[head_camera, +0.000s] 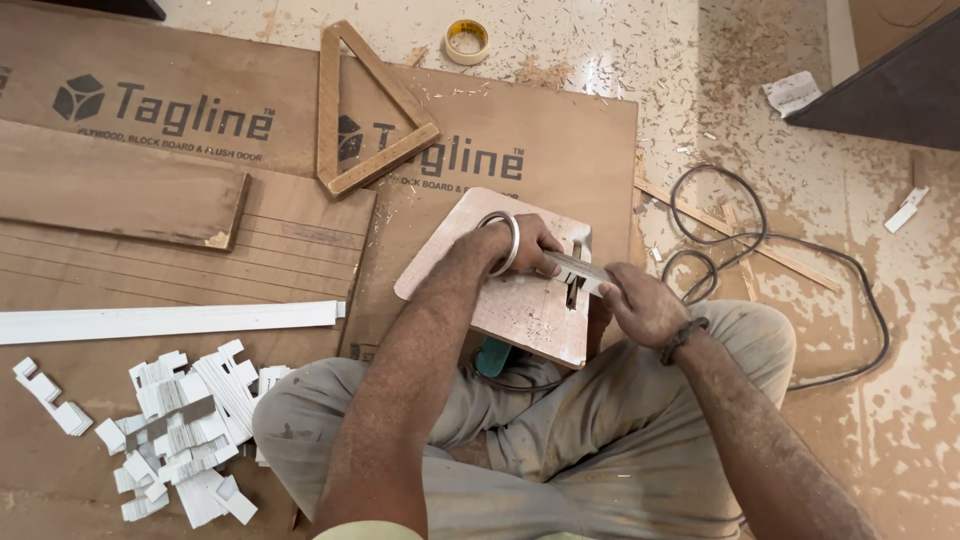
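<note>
The person wears dusty light grey trousers, creased and smudged at the knees. Both forearms are bare. The left hand has a broad silver bangle at its wrist; the right hand has a dark knotted cord band at its wrist. A pale yellow-green shirt hem shows at the near edge.

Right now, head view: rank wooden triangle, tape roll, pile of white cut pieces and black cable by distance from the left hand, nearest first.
From the left hand on the small board:
1. Wooden triangle, just up and to the left on the plywood.
2. Black cable, off to the right on the floor.
3. Tape roll, at the top edge.
4. Pile of white cut pieces, lower left, farthest.
</note>
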